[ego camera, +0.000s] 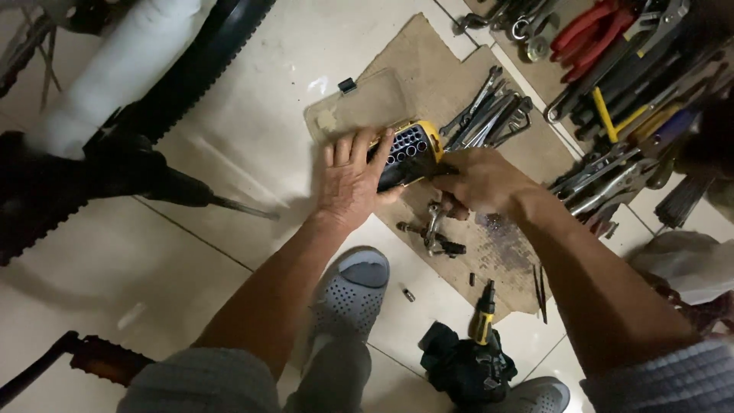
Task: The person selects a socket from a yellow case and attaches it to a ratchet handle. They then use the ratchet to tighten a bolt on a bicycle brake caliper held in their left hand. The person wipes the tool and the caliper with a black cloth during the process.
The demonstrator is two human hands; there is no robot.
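A: Socket case (409, 155): yellow rim, black body. Pliers (585, 29): red handles.
B: Clogs (353, 294): grey, dotted holes. Floor (252, 130): pale cream tile. Cardboard mat (436, 73): brown.

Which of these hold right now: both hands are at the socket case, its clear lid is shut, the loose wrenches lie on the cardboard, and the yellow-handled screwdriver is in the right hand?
1. Both hands are at the socket case. True: the left hand rests on its near end, and the right hand is at its right edge.
2. Its clear lid is shut. False: it lies open, flat behind the case.
3. The loose wrenches lie on the cardboard. True.
4. The yellow-handled screwdriver is in the right hand. False: it lies on the floor beside a black cloth.
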